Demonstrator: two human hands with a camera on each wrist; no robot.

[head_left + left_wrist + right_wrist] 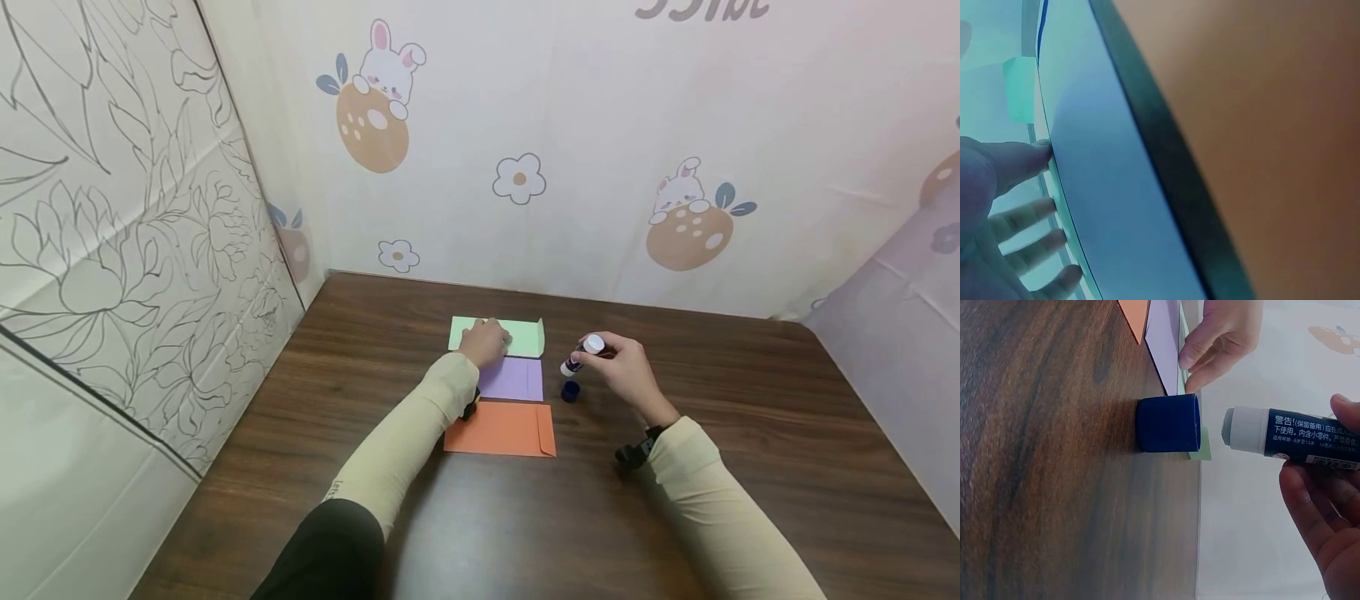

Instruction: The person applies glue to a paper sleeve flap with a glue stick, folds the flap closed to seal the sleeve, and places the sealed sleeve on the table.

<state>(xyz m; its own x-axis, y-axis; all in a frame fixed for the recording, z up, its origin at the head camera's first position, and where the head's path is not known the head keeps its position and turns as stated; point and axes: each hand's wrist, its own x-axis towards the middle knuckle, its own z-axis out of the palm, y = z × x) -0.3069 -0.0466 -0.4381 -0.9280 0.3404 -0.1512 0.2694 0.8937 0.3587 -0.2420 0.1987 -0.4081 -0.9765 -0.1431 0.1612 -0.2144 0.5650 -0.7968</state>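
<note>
My left hand (pixel 486 342) rests with spread fingers on a green envelope (pixel 525 337), whose right flap stands up. Its fingertips touch the paper in the left wrist view. A purple envelope (pixel 517 380) lies just below, partly under the left wrist. Nearest to me is an orange envelope (pixel 498 429) with its flap folded over at the right. My right hand (pixel 626 371) holds an uncapped glue stick (pixel 1310 439) between thumb and fingers, tilted above the table, its bare tip pointing down. Beneath it stands the dark blue cap (pixel 1169 423), apart from the stick.
The brown wooden table (pixel 750 400) meets a patterned cloth wall (pixel 585 225) at the back. Another wall, with line-drawn flowers (pixel 97 283), borders it on the left. Each wrist wears a dark camera strap (pixel 637 450).
</note>
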